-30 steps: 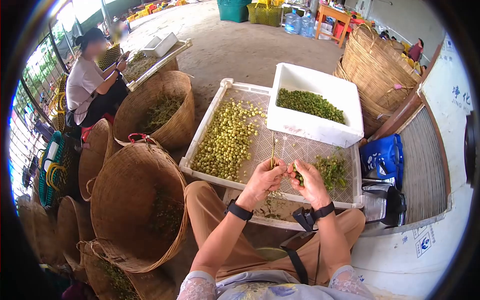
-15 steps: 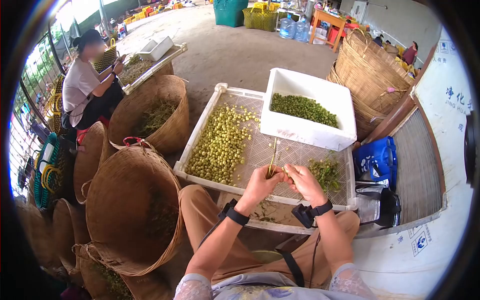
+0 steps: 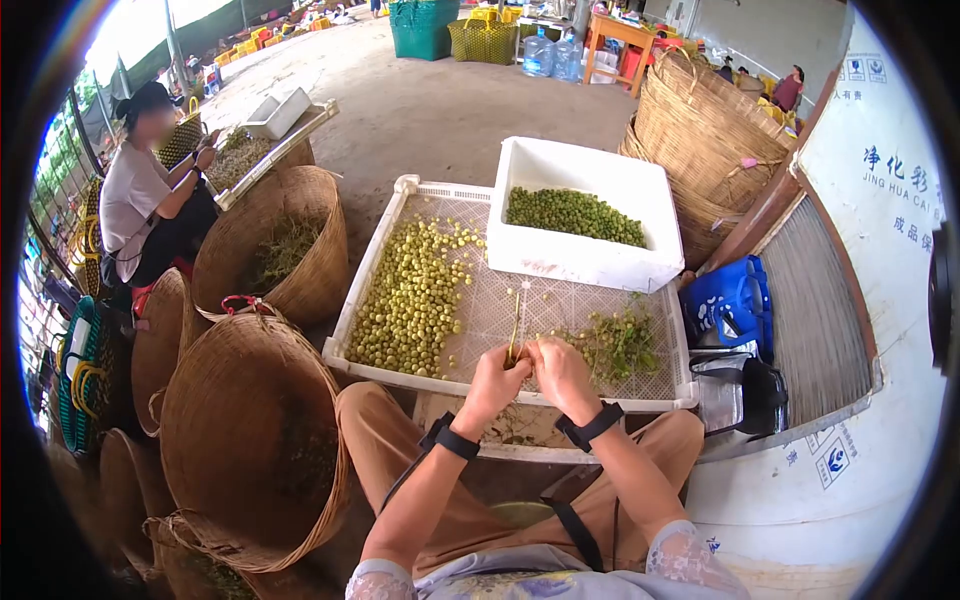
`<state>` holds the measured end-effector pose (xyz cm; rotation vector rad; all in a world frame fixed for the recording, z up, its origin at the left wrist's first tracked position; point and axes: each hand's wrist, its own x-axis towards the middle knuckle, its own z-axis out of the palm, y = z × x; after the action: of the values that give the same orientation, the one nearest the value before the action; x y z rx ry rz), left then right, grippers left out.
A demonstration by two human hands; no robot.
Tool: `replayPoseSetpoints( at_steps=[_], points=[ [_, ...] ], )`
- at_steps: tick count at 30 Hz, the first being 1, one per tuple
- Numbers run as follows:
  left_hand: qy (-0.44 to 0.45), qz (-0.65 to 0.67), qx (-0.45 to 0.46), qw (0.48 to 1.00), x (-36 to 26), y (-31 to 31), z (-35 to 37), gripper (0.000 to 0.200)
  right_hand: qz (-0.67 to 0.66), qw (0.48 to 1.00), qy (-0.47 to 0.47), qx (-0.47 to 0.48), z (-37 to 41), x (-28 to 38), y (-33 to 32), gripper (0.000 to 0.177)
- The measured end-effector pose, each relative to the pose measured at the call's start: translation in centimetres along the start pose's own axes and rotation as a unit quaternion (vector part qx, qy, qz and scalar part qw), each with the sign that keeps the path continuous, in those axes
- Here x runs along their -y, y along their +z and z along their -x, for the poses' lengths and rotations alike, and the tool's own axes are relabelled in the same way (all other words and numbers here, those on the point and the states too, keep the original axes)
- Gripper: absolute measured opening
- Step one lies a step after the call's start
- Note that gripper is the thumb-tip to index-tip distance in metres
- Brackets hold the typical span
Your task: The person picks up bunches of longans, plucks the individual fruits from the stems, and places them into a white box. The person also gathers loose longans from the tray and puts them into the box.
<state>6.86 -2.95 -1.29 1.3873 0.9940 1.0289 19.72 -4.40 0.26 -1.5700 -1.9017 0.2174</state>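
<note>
My left hand (image 3: pixel 497 382) is closed on a thin stem (image 3: pixel 515 325) that sticks up above the fingers. Against its fingertips, my right hand (image 3: pixel 560 372) is pinched; whatever lies between those fingers is hidden. Both are over the front of a white slatted tray (image 3: pixel 470 290). Pale yellow-green round fruits (image 3: pixel 405 300) cover the tray's left side. Leafy green sprigs (image 3: pixel 620 345) lie on its right, just beyond my right hand. A white foam box (image 3: pixel 590 262) on the tray's back right corner holds smaller, darker green fruits (image 3: pixel 575 217).
To the left stand large woven baskets (image 3: pixel 245 430), one with stalks inside. A person (image 3: pixel 150 190) sits at another tray (image 3: pixel 285 150). Tall stacked baskets (image 3: pixel 705 150) are at the back right. A blue bag (image 3: pixel 730 305) and a black bag (image 3: pixel 762 395) sit right of the tray.
My right hand has turned and closed in against my left fingertips. The stem is still in my left hand. The whole view has shifted slightly.
</note>
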Motion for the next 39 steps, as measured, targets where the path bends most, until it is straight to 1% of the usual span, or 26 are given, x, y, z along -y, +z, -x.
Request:
replayPoseSetpoints(
  at_steps=[2, 3, 4, 5, 6, 7, 8, 10, 11, 12, 14, 15, 16, 18, 20, 21, 22, 23, 25, 26, 28, 30, 32, 34, 37, 39],
  points=[
    [-0.129, 0.161, 0.041, 0.978, -1.2, -0.1, 0.3, 0.012, -0.025, 0.998, 0.053, 0.009, -0.5, -0.5, 0.2, 0.033],
    [-0.132, 0.158, 0.036, 0.978, -1.2, -0.3, 0.1, 0.012, -0.135, 0.987, 0.090, 0.019, -0.6, -0.8, -0.1, 0.036],
    [-0.173, 0.280, 0.016, 0.944, -1.4, -0.7, -0.2, 0.011, -0.258, 0.944, 0.190, 0.072, -0.4, -2.3, 0.2, 0.032],
    [-0.208, 0.397, -0.007, 0.894, -1.5, -1.2, -0.6, 0.010, -0.467, 0.830, 0.290, 0.092, -0.2, -3.0, -0.3, 0.028],
    [-0.205, 0.394, -0.014, 0.896, -1.5, -1.7, -0.9, 0.010, -0.643, 0.662, 0.370, 0.108, 0.0, -3.6, -0.8, 0.024],
    [-0.200, 0.452, -0.033, 0.869, -1.3, -2.2, -1.4, 0.010, -0.736, 0.570, 0.337, 0.137, 0.3, -3.5, -1.0, 0.016],
    [-0.196, 0.509, -0.051, 0.837, -1.0, -2.6, -1.6, 0.011, -0.738, 0.567, 0.337, 0.142, 0.9, -3.1, -0.8, 0.016],
    [-0.195, 0.517, -0.038, 0.833, -0.8, -3.4, -2.0, 0.014, -0.726, 0.535, 0.411, 0.135, 2.2, -2.1, -0.7, 0.013],
    [-0.178, 0.522, -0.030, 0.834, -1.1, -3.7, -2.2, 0.015, -0.717, 0.544, 0.415, 0.132, 2.8, -1.6, 0.0, 0.013],
    [-0.163, 0.527, -0.023, 0.834, -1.2, -3.8, -2.3, 0.015, -0.717, 0.542, 0.417, 0.134, 3.2, -1.3, 0.7, 0.013],
    [-0.155, 0.545, -0.036, 0.823, -1.1, -3.8, -2.4, 0.016, -0.736, 0.515, 0.380, 0.222, 3.6, 0.2, 1.2, 0.017],
    [-0.159, 0.538, -0.065, 0.825, -1.1, -3.7, -2.6, 0.016, -0.723, 0.521, 0.404, 0.207, 3.9, 1.1, 0.8, 0.017],
    [-0.163, 0.530, -0.093, 0.827, -1.3, -3.8, -2.7, 0.017, -0.723, 0.521, 0.402, 0.210, 3.7, 1.4, 1.1, 0.017],
    [-0.145, 0.534, -0.084, 0.828, -0.5, -4.1, -2.6, 0.015, -0.749, 0.521, 0.358, 0.197, 3.9, 2.0, 1.6, 0.017],
    [-0.144, 0.507, -0.116, 0.842, -1.1, -4.0, -2.5, 0.012, -0.748, 0.528, 0.349, 0.197, 3.4, 2.6, 1.4, 0.016],
    [-0.148, 0.504, -0.136, 0.840, -1.4, -3.8, -2.5, 0.010, -0.740, 0.543, 0.354, 0.181, 3.3, 2.7, 1.4, 0.015],
    [-0.150, 0.505, -0.138, 0.839, -1.6, -3.7, -2.3, 0.010, -0.730, 0.557, 0.361, 0.164, 3.4, 2.8, 1.4, 0.013],
    [-0.150, 0.501, -0.137, 0.841, -1.7, -3.7, -2.3, 0.010, -0.728, 0.558, 0.362, 0.166, 3.3, 2.8, 1.5, 0.013],
    [-0.149, 0.499, -0.139, 0.842, -1.7, -3.6, -2.5, 0.010, -0.748, 0.528, 0.365, 0.171, 3.1, 2.6, 1.6, 0.011],
    [-0.145, 0.502, -0.130, 0.842, -1.4, -3.7, -2.5, 0.010, -0.747, 0.527, 0.366, 0.173, 3.2, 2.4, 1.7, 0.011],
    [-0.145, 0.505, -0.124, 0.842, -1.1, -3.9, -2.5, 0.010, -0.772, 0.505, 0.339, 0.185, 3.4, 2.0, 1.9, 0.011],
    [-0.129, 0.511, -0.103, 0.844, -1.0, -4.0, -2.6, 0.011, -0.768, 0.507, 0.344, 0.187, 3.5, 2.1, 1.7, 0.010],
    [-0.135, 0.510, -0.095, 0.844, -0.8, -4.4, -2.7, 0.012, -0.764, 0.511, 0.347, 0.189, 3.5, 2.2, 1.6, 0.010],
    [-0.131, 0.521, -0.078, 0.840, -0.6, -4.6, -2.7, 0.012, -0.780, 0.503, 0.322, 0.189, 3.6, 2.1, 1.7, 0.010],
    [-0.153, 0.532, -0.094, 0.828, -0.5, -4.5, -2.8, 0.012, -0.786, 0.502, 0.303, 0.197, 3.5, 2.4, 1.4, 0.010],
    [-0.151, 0.532, -0.091, 0.828, -0.4, -4.5, -2.8, 0.013, -0.784, 0.506, 0.292, 0.209, 3.5, 1.9, 1.8, 0.010]
  ],
)
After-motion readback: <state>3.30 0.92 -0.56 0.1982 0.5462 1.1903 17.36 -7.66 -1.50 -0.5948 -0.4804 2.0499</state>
